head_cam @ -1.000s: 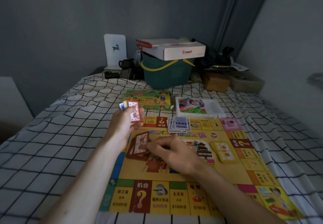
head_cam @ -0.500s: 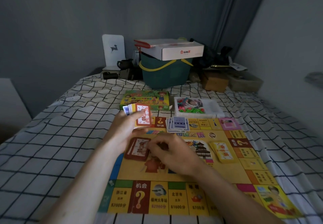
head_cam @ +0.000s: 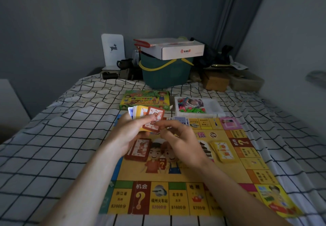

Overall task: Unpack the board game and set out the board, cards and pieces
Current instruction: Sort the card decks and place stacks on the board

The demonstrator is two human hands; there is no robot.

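A yellow game board lies open on the checked bedsheet. My left hand holds a stack of cards above the board's far left part. My right hand pinches the red card on top of that stack with thumb and forefinger. On the board lie a red card pile at the left, a yellow card pile at the right and a blue card pile at the far edge, partly hidden by my right hand.
Beyond the board sit the green game box and a white tray holding small coloured pieces. At the head of the bed stand a green basket with a white carton on it, a brown box and clutter.
My right hand left the red pile on the board and rose to the stack in my left hand, where it now grips the top red card. My left hand shifted right.
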